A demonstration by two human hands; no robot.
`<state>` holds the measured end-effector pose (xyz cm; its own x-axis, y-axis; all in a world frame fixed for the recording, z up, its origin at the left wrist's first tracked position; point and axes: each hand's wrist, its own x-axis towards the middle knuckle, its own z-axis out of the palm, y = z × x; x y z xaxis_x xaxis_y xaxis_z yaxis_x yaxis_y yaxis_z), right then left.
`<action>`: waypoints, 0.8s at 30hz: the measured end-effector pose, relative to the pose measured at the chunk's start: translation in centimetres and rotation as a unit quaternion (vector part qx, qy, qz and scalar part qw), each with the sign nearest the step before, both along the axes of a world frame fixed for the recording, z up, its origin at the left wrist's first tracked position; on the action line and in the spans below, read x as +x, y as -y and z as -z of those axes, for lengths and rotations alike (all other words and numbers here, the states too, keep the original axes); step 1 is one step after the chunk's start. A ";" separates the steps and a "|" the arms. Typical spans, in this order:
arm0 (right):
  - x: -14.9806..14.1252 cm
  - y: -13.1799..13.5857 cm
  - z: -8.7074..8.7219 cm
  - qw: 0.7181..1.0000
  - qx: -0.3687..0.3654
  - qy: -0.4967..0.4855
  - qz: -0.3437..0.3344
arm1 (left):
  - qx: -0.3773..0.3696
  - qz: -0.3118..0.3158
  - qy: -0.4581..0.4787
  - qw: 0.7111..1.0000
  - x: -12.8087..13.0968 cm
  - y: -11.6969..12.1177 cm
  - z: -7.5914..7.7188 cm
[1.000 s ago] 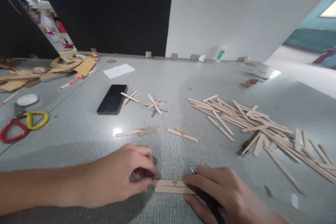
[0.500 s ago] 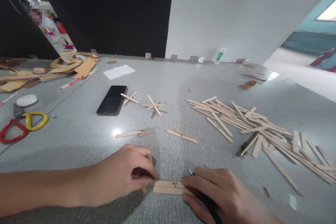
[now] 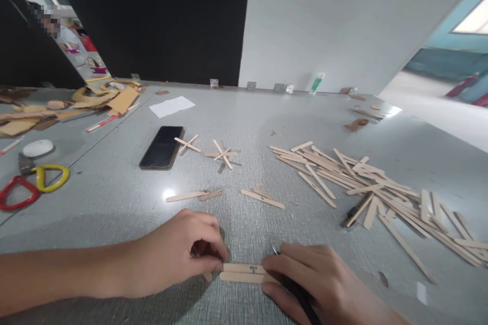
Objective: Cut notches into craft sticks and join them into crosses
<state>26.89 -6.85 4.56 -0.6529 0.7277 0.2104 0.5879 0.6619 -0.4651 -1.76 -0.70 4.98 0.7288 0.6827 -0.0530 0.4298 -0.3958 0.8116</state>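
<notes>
Two wooden craft sticks (image 3: 244, 278) lie side by side on the table in front of me, the upper one with a small dark T-shaped mark. My left hand (image 3: 196, 249) is closed, thumb and fingers pinching at the left end of the upper stick. Part of another stick (image 3: 207, 276) shows below the left thumb. My right hand (image 3: 308, 274) is closed around a black pen-like tool (image 3: 301, 297), whose thin metal tip points up and away. The right fingers also press on the right ends of the two sticks.
A pile of craft sticks (image 3: 354, 172) lies at right. Beyond my hands are crossed sticks (image 3: 222, 154), cut sticks (image 3: 263, 198), a phone (image 3: 162, 147) and white paper (image 3: 172, 106). Scissors (image 3: 53, 177), a white mouse (image 3: 38, 148) and cardboard scraps (image 3: 99, 96) sit left.
Both hands keep their hold and the sticks stay between them. The whole view has shifted very slightly.
</notes>
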 end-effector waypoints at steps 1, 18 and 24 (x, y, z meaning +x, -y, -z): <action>0.0 0.0 0.0 1.000 -0.002 0.001 0.001 | -0.001 -0.002 0.000 1.000 0.0 0.0 0.0; -0.2 -0.1 0.2 1.000 0.016 -0.015 0.000 | 0.313 0.138 0.028 0.939 -0.4 1.3 -0.1; -0.3 -0.3 -0.1 1.000 0.003 -0.012 -0.003 | 0.394 0.186 -0.007 0.900 0.1 1.2 -0.1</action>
